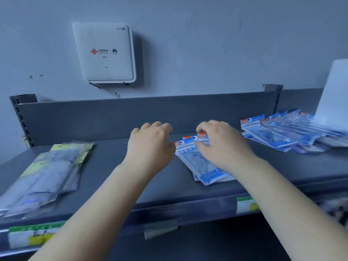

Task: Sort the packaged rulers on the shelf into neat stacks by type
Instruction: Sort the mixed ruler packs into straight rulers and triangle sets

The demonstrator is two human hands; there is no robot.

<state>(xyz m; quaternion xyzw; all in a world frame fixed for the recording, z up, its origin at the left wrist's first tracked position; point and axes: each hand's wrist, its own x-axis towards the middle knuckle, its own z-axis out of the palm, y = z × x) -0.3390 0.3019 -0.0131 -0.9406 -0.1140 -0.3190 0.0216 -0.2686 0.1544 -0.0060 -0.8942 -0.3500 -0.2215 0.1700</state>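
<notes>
While the middle stack of blue-header packs [200,159] is being squared on the grey shelf [116,166], its top edge is pinched by the right hand [222,146], whose thumb and fingers are curled round the header cards. The left hand [150,146] is held just beside the stack's left edge with loosely curled fingers, and nothing is seen to be gripped by it; whether it touches the packs cannot be told. For this step to be done well, the headers should probably be drawn level, since they are fanned a little now, and the left edge could be pushed in by the left hand so that the packs lie one over the other. A light pinch is advised (the plastic sleeves look slippery and may slide apart). To the right, near the back wall of the shelf, a loose heap of the same blue packs [282,132] is spread, not yet stacked, and it seems that these should be brought over next. A white sheet [333,95] stands partly over that heap and may be in the way when packs are lifted from it. At the left end a pile of green-yellow-header packs [47,172] lies well apart, so the types are kept separate. On the wall above, a white router box [105,53] is mounted, and price labels [30,236] are fixed to the front rail.
</notes>
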